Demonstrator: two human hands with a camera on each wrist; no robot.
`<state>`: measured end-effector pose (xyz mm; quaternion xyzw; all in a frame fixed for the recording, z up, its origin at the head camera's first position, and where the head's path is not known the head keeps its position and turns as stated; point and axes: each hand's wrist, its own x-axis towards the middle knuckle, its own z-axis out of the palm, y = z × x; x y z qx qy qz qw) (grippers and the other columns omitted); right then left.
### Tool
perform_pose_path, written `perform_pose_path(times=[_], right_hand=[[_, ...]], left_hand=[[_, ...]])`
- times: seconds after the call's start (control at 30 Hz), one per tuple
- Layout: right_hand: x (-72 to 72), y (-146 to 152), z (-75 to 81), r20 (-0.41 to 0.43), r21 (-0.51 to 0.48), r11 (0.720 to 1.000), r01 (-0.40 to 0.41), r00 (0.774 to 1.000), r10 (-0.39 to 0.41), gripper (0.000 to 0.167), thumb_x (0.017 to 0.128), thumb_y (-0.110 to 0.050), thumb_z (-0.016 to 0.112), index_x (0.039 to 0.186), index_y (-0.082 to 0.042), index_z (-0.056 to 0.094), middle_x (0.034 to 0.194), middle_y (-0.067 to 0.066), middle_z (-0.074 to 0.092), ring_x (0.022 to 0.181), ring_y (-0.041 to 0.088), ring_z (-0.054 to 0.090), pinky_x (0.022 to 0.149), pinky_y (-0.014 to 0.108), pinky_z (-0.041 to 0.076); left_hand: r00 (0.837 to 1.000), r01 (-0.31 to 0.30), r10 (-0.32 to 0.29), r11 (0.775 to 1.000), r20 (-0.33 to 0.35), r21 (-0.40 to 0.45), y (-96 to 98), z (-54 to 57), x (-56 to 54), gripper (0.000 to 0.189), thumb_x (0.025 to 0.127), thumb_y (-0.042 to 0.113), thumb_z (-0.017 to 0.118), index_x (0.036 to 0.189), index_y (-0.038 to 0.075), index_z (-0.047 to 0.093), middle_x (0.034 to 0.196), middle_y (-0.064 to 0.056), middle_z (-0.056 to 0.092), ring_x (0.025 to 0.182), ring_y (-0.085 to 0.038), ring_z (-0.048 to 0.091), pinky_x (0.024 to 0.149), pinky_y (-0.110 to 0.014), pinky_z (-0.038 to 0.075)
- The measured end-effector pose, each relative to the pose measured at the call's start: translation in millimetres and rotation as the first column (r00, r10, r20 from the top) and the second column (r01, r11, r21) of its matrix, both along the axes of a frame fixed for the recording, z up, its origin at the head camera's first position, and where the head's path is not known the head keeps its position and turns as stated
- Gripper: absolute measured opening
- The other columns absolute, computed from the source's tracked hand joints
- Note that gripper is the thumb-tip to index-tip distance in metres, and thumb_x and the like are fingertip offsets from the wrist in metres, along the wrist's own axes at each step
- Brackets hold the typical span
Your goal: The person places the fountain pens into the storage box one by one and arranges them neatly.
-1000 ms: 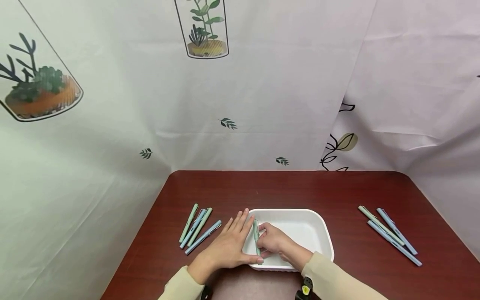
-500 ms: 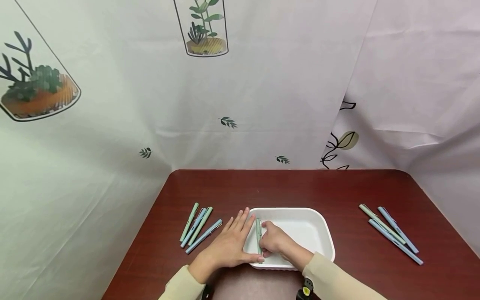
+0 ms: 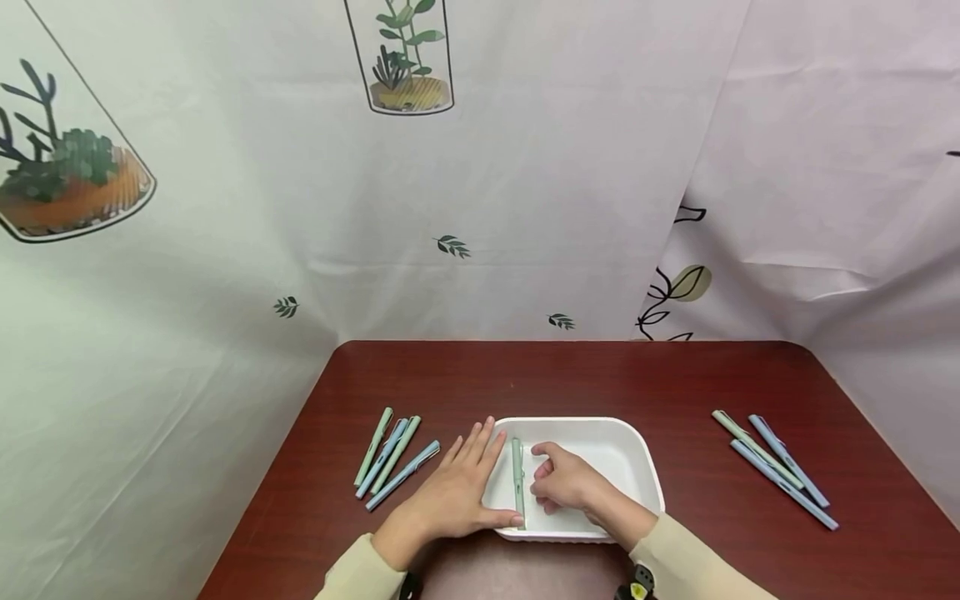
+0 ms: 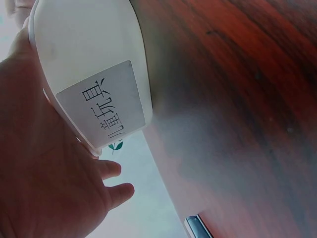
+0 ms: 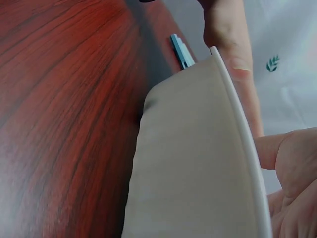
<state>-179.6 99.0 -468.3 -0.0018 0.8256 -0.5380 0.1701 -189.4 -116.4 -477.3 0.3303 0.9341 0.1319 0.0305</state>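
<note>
Pale-green pen (image 3: 518,487) just released along left edge of white tray (image 3: 618,467), seemingly placed | right hand (image 3: 564,483) loosely bent, empty | left hand (image 3: 452,497) spread

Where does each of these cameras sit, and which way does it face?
Head: worn on the head, looking forward and down at the white tray and green pen; left hand, right hand and sleeves show.
Left wrist: on that wrist, facing the tray's labelled outer wall; the left hand shows.
Right wrist: on that wrist, looking along another outer wall; both hands show.
Both wrist views share the tray's outside and the table.
</note>
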Motion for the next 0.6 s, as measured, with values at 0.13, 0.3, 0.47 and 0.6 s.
perform_pose_path(times=[0.13, 0.3, 0.47, 0.6], right_hand=[[3.8, 6, 5.5, -0.014, 0.035, 0.999, 0.01, 1.0, -0.01, 0.06, 0.076, 0.003, 0.068, 0.134, 0.006, 0.053, 0.094, 0.01, 0.06, 0.067, 0.02, 0.063, 0.059, 0.035, 0.058], [8.6, 14, 11.1, -0.047, 0.061, 0.998, 0.019, 0.999, -0.016, 0.059, 0.076, 0.001, 0.07, 0.133, 0.004, 0.056, 0.099, 0.011, 0.062, 0.068, 0.02, 0.063, 0.06, 0.036, 0.058], [12.4, 21, 17.0, -0.085, 0.07, 0.997, 0.036, 0.996, -0.03, 0.056, 0.077, 0.001, 0.073, 0.131, 0.003, 0.058, 0.102, 0.011, 0.063, 0.07, 0.02, 0.064, 0.061, 0.035, 0.057], [14.7, 30, 24.9, -0.113, 0.089, 0.995, 0.048, 0.993, -0.038, 0.055, 0.078, -0.001, 0.075, 0.131, 0.001, 0.059, 0.106, 0.011, 0.065, 0.073, 0.02, 0.064, 0.061, 0.034, 0.056]], left_hand=[[1.0, -0.002, 0.002, 1.0, -0.003, 0.0, 0.6, 0.3, 0.3, 0.112, 0.084, 0.077, 0.06, 0.162, 0.008, 0.02, 0.17, -0.015, 0.005, 0.155, -0.037, 0.015, 0.121, -0.056, 0.023], [1.0, -0.006, 0.006, 1.0, 0.0, -0.005, 0.7, 0.3, 0.5, 0.112, 0.083, 0.077, 0.061, 0.162, 0.008, 0.02, 0.17, -0.015, 0.006, 0.155, -0.036, 0.015, 0.121, -0.056, 0.023], [1.0, -0.011, 0.011, 1.0, 0.009, -0.005, 0.2, 0.3, 1.1, 0.113, 0.083, 0.076, 0.062, 0.163, 0.009, 0.019, 0.17, -0.014, 0.005, 0.156, -0.034, 0.013, 0.122, -0.056, 0.022], [1.0, -0.02, 0.02, 1.0, 0.017, -0.011, 0.4, 0.3, 1.6, 0.113, 0.083, 0.076, 0.062, 0.163, 0.011, 0.018, 0.171, -0.012, 0.004, 0.156, -0.033, 0.011, 0.122, -0.054, 0.021]])
